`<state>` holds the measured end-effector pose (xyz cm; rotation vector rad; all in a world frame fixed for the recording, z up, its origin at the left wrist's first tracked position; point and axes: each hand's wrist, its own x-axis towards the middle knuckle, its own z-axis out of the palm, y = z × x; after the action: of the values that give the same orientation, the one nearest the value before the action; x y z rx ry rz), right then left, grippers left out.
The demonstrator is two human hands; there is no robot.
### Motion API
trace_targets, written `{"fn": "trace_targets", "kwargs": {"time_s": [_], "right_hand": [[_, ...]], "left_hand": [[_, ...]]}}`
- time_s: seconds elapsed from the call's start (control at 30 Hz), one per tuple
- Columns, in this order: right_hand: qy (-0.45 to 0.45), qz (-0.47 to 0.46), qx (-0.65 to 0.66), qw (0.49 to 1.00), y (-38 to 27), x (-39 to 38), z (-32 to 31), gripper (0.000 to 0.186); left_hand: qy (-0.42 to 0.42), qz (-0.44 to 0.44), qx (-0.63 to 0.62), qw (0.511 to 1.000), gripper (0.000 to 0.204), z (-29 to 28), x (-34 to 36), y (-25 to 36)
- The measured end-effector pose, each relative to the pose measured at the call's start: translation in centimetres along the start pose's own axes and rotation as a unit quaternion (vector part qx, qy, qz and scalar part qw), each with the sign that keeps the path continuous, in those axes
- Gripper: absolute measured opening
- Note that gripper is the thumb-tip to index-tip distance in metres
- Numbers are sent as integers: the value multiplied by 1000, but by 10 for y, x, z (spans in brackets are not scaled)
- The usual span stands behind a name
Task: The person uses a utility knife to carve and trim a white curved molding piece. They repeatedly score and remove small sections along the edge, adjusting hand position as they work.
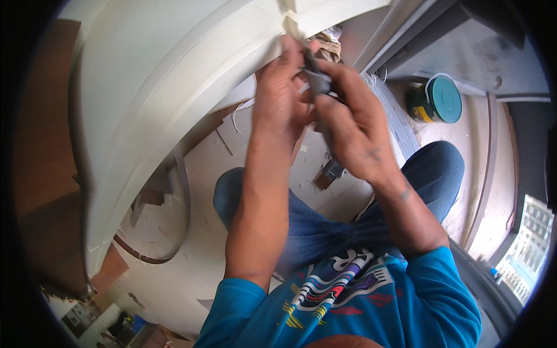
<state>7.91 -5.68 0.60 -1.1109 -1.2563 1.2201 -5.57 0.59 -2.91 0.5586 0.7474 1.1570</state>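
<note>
A large white curved panel (168, 93) arches across the upper left, its rim passing just beyond my hands. My right hand (354, 122) is wrapped round a dark grey hand tool (318, 83), whose kind I cannot make out through the motion blur. The tool points up toward the panel's rim. Close beside it, my left hand (279, 87) is closed, with one fingertip up at the panel's lower edge and the other fingers bent in by the tool. What those fingers hold is hidden. A pale piece (291, 26) shows at the rim above the fingertips.
A green lidded bucket (445, 100) stands at the right by the wall. On the floor between my knees lies a dark tool (332, 172). A curled brown strip (184, 203) and offcuts lie below the panel. Brown boards (46, 145) stand at the far left.
</note>
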Motion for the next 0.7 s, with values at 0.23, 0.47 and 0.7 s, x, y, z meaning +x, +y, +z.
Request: {"fn": "trace_targets", "kwargs": {"time_s": [0.23, 0.47, 0.7], "right_hand": [[137, 116, 23, 983, 1, -29, -66, 50], [149, 134, 8, 980, 16, -35, -80, 51], [139, 115, 19, 983, 16, -36, -77, 48]], "left_hand": [[58, 28, -134, 989, 55, 32, 26, -32], [90, 27, -263, 960, 61, 50, 29, -32], [82, 54, -127, 987, 73, 53, 40, -35]]}}
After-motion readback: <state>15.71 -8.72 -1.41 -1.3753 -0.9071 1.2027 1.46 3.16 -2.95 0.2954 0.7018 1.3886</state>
